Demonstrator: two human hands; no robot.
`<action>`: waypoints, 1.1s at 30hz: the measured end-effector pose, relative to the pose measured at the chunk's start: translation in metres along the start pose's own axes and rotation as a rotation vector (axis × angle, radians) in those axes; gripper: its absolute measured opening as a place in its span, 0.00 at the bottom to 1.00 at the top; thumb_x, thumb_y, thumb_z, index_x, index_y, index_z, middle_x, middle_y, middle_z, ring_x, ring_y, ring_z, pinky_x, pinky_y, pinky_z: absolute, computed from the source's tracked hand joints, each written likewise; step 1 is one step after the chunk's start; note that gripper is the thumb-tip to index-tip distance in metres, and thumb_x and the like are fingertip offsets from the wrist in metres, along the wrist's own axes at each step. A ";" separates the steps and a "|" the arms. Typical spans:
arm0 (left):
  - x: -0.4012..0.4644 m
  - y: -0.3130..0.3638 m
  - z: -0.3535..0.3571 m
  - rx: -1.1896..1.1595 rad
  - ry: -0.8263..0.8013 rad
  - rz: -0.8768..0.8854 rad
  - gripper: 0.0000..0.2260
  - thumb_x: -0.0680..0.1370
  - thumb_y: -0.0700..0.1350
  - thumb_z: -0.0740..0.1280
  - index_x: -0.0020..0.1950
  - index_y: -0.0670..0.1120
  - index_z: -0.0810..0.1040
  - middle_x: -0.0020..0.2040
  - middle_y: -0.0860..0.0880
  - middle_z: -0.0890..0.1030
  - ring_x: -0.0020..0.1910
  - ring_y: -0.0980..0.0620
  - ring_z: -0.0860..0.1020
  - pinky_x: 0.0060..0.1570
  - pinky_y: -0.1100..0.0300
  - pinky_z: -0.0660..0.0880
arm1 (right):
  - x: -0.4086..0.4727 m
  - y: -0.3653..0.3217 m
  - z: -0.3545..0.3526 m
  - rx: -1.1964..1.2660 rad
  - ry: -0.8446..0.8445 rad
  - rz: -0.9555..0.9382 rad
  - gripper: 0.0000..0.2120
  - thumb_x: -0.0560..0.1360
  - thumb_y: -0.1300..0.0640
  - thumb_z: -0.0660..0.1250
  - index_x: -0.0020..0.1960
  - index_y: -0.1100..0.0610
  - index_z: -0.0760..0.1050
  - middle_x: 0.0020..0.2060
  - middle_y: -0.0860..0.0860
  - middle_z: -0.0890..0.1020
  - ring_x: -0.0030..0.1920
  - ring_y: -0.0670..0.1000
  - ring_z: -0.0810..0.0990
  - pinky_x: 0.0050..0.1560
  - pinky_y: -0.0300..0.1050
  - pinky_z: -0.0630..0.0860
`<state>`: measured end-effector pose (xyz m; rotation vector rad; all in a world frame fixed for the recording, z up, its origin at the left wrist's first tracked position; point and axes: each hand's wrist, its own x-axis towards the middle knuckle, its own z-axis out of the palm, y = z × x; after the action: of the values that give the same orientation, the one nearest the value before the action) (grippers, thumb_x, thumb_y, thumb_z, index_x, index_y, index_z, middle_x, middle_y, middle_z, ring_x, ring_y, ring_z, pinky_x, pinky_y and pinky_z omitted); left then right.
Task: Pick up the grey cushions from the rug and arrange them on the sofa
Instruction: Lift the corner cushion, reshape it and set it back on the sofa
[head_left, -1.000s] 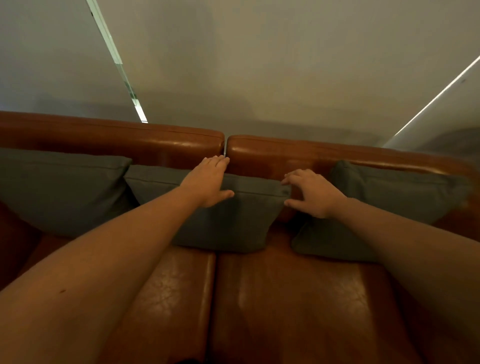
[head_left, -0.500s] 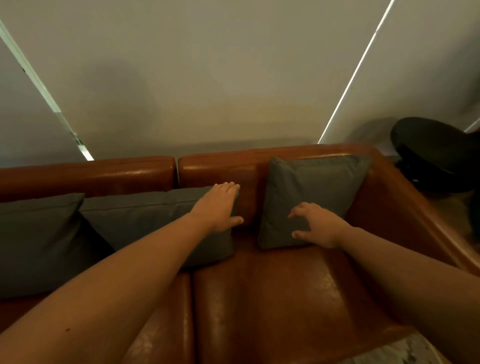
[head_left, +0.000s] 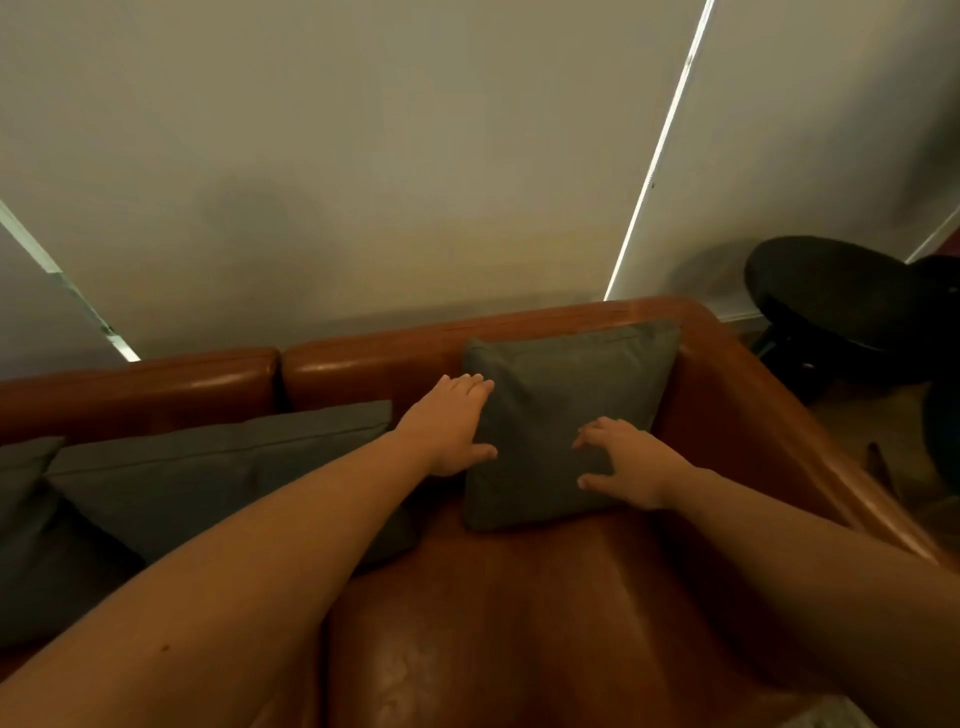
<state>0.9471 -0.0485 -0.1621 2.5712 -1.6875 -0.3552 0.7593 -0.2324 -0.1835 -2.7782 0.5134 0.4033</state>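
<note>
Left hand (head_left: 451, 422) flat against cushion (head_left: 563, 384) edge; right hand (head_left: 626, 462) spread on front.

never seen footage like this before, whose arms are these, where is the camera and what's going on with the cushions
The camera is worn on a person's head, looking forward and down, so the two bare arms reaching in from below are the wearer's own. There is no machine.

In front is a brown leather sofa against a pale wall. Three grey cushions lean on its backrest: the left cushion, the middle cushion, and the right cushion in the corner.

The left hand rests on the right cushion's left edge; the right hand presses its front with spread fingers. Nothing is lifted. A dark round stool stands beside the sofa.
</note>
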 end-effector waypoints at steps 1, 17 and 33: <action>0.015 0.008 0.002 0.008 -0.005 -0.012 0.42 0.76 0.60 0.67 0.79 0.45 0.47 0.79 0.45 0.51 0.77 0.46 0.50 0.75 0.51 0.44 | 0.008 0.016 -0.004 -0.017 -0.011 -0.018 0.24 0.75 0.43 0.68 0.69 0.48 0.69 0.70 0.49 0.67 0.69 0.52 0.66 0.69 0.55 0.65; 0.181 0.020 0.045 0.109 -0.166 -0.465 0.54 0.70 0.69 0.68 0.78 0.49 0.36 0.79 0.41 0.43 0.77 0.40 0.40 0.72 0.39 0.43 | 0.154 0.175 -0.041 -0.171 0.118 -0.291 0.46 0.69 0.41 0.73 0.78 0.48 0.52 0.79 0.51 0.48 0.78 0.55 0.42 0.75 0.56 0.41; 0.160 0.040 0.041 0.035 -0.106 -0.368 0.37 0.64 0.67 0.74 0.67 0.52 0.66 0.63 0.44 0.73 0.62 0.40 0.67 0.52 0.48 0.71 | 0.159 0.189 -0.034 -0.259 -0.014 -0.161 0.60 0.55 0.35 0.80 0.76 0.52 0.53 0.76 0.55 0.56 0.77 0.61 0.45 0.74 0.60 0.39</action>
<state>0.9634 -0.2069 -0.2224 2.9340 -1.2475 -0.4878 0.8369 -0.4614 -0.2462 -3.0339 0.2452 0.4819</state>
